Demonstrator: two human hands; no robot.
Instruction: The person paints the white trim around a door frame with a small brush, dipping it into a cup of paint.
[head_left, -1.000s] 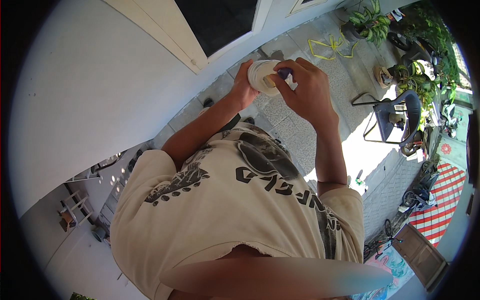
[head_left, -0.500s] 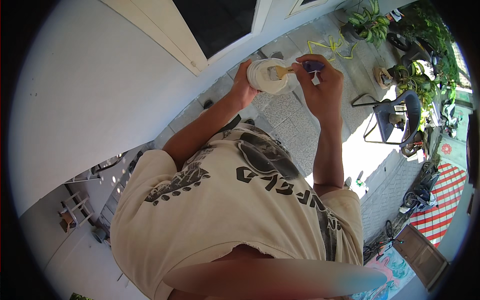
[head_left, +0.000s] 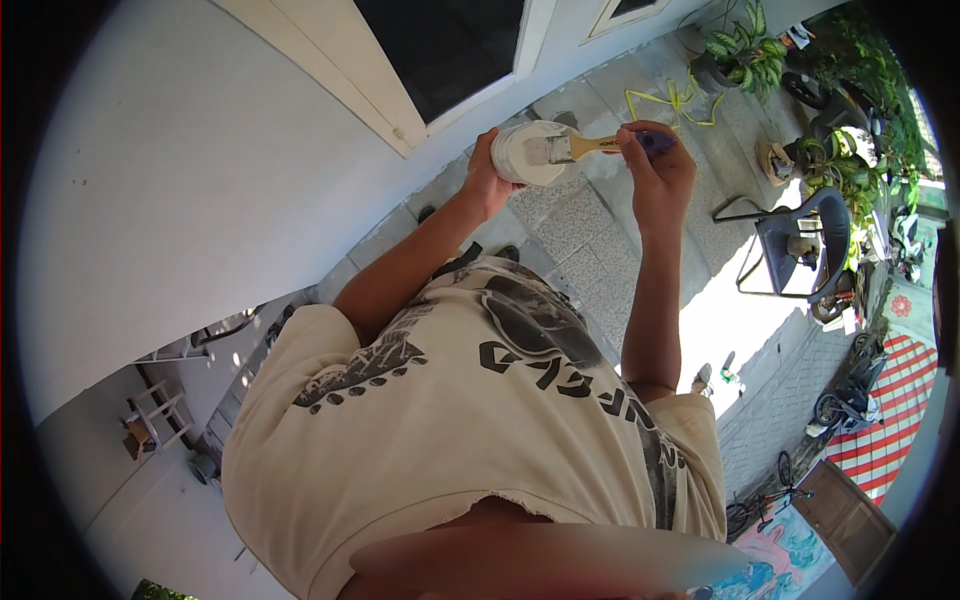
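Right grip (head_left: 662, 178) clasps the brush (head_left: 597, 146) by its purple end, fingers partly covering it, my forearm (head_left: 655, 290) rising nearly upright. My left grip (head_left: 485, 182) holds the tub (head_left: 506, 157) from its left side, some fingers hidden behind. Bristles (head_left: 538, 151) sit at the tub's mouth; I can't tell whether they touch anything inside. They point left, the brush's long axis nearly level.

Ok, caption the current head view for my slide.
Left hand holds a white tub; right hand holds a paintbrush, bristles at the tub's mouth.
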